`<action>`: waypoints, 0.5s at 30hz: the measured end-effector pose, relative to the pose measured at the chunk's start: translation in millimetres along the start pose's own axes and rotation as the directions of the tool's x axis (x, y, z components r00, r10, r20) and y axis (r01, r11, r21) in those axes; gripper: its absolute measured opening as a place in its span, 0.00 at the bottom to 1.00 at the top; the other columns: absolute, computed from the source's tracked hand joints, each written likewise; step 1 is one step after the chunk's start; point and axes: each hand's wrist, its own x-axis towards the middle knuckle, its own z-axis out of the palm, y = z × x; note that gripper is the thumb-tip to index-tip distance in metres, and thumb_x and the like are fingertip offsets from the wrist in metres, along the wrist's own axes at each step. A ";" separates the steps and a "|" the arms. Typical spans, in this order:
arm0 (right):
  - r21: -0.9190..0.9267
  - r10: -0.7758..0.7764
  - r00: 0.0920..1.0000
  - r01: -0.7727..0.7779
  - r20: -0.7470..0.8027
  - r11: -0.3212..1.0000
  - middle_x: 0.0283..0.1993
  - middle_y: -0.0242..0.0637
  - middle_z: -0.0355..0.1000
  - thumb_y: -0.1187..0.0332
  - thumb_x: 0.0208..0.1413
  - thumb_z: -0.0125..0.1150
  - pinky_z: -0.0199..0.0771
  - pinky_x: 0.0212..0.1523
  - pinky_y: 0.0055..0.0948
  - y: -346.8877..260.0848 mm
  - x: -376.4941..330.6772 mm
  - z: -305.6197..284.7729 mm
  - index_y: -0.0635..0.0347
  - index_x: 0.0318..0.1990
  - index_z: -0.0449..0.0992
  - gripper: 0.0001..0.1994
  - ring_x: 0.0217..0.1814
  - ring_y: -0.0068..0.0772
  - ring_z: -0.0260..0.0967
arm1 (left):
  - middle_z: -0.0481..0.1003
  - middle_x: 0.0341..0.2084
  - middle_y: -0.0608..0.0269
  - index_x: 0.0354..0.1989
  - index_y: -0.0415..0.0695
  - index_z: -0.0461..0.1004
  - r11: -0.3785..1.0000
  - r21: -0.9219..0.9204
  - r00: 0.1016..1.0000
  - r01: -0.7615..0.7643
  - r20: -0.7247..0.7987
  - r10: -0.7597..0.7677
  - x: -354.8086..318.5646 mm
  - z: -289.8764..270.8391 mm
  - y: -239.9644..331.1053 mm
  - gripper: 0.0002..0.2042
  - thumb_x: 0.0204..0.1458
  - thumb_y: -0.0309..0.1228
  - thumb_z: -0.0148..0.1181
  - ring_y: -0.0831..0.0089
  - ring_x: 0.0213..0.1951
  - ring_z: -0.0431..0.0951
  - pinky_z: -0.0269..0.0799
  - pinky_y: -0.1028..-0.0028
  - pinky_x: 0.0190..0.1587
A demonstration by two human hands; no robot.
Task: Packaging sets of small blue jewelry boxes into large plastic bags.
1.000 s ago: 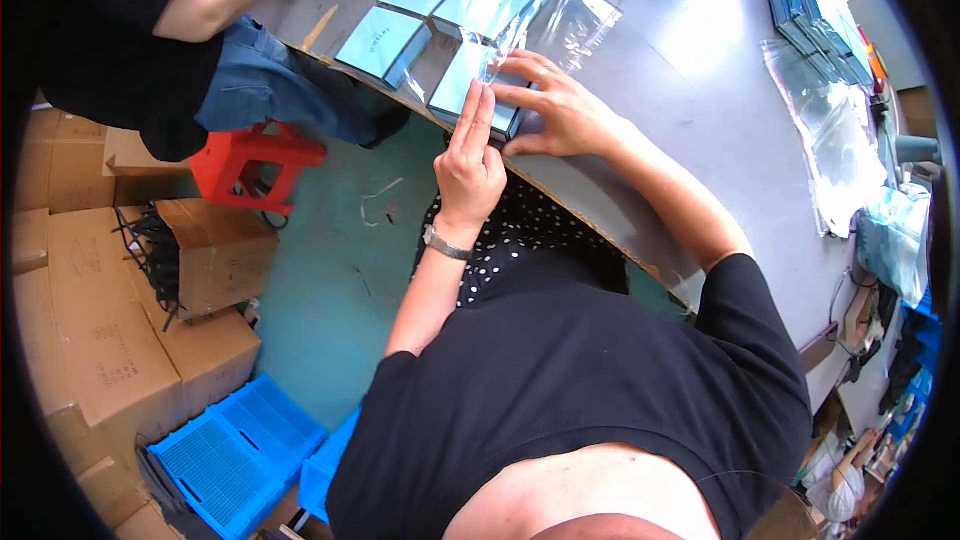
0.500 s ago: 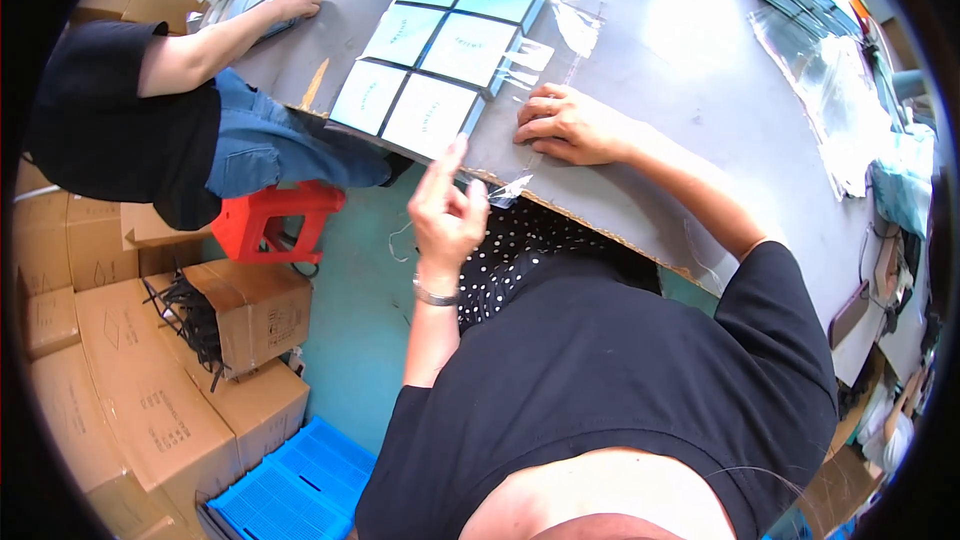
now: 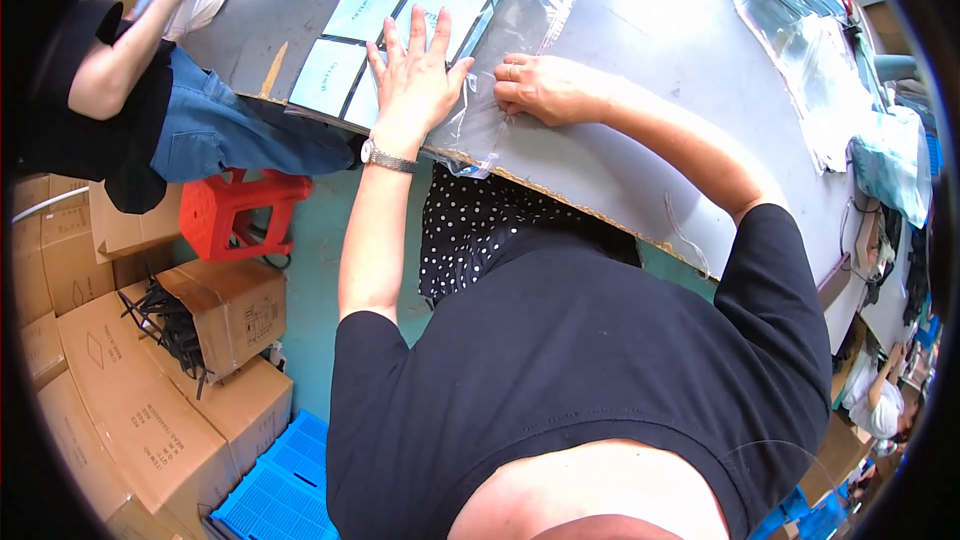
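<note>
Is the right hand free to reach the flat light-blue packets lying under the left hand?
Probably yes: the right hand rests on the clear plastic bag beside the light-blue packets; only the flat left hand covers some.

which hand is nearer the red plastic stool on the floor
Left. The left hand lies flat on the light blue flat packets near the grey table's edge, above the red plastic stool. The right hand presses the clear plastic bag farther right.
</note>
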 end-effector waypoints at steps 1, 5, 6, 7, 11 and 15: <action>-0.057 0.003 0.999 0.000 0.046 0.998 0.39 0.41 0.70 0.66 0.53 0.62 0.72 0.49 0.38 -1.9 1.4 -1.1 0.62 0.34 0.73 0.09 0.48 0.44 0.68 | 0.48 0.72 0.53 0.72 0.57 0.51 1.000 -0.002 1.000 -0.002 -0.001 0.002 2.0 -1.1 -0.2 0.35 0.58 0.54 0.51 0.41 0.71 0.43 0.35 0.37 0.68; -0.150 -0.059 0.973 0.094 0.223 0.984 0.37 0.42 0.67 0.70 0.48 0.60 0.72 0.46 0.37 -23.4 -22.7 -7.4 0.62 0.34 0.70 0.08 0.45 0.43 0.66 | 0.49 0.72 0.57 0.72 0.61 0.52 0.991 -0.017 0.991 -0.135 0.020 0.135 2.1 -9.4 -17.2 0.33 0.59 0.50 0.53 0.43 0.71 0.46 0.41 0.43 0.69; -0.163 -0.017 0.939 0.078 0.344 0.984 0.38 0.42 0.68 0.69 0.45 0.61 0.72 0.46 0.37 -43.1 -40.0 -14.0 0.61 0.34 0.71 0.10 0.44 0.41 0.66 | 0.50 0.72 0.59 0.71 0.61 0.53 0.973 -0.043 0.974 -0.225 0.021 0.226 2.4 -11.9 -28.2 0.32 0.59 0.48 0.54 0.44 0.71 0.47 0.43 0.45 0.69; -0.234 0.003 0.876 0.125 0.482 0.964 0.39 0.40 0.71 0.66 0.50 0.61 0.74 0.47 0.36 -66.4 -60.8 -21.1 0.59 0.37 0.74 0.09 0.48 0.40 0.68 | 0.53 0.71 0.62 0.70 0.62 0.56 0.941 -0.097 0.946 -0.325 -0.035 0.323 1.6 -13.4 -40.6 0.31 0.58 0.44 0.57 0.48 0.71 0.50 0.45 0.50 0.70; -0.134 0.228 0.436 -0.235 0.871 0.963 0.37 0.38 0.74 0.66 0.52 0.58 0.79 0.44 0.39 -180.6 -161.2 -32.8 0.59 0.34 0.78 0.07 0.44 0.38 0.75 | 0.59 0.68 0.65 0.67 0.60 0.62 0.875 -0.188 0.893 -0.446 -0.029 0.449 -9.8 -34.4 -62.0 0.30 0.54 0.35 0.62 0.53 0.69 0.56 0.53 0.53 0.69; -0.002 0.419 0.380 -0.739 0.825 0.673 0.35 0.42 0.76 0.68 0.52 0.57 0.77 0.42 0.42 -204.9 -153.5 -71.7 0.57 0.33 0.78 0.05 0.39 0.43 0.76 | 0.65 0.64 0.61 0.65 0.53 0.65 0.897 -0.150 0.909 -0.416 -0.086 0.407 -23.6 -34.6 -48.9 0.31 0.50 0.27 0.64 0.56 0.65 0.63 0.60 0.58 0.66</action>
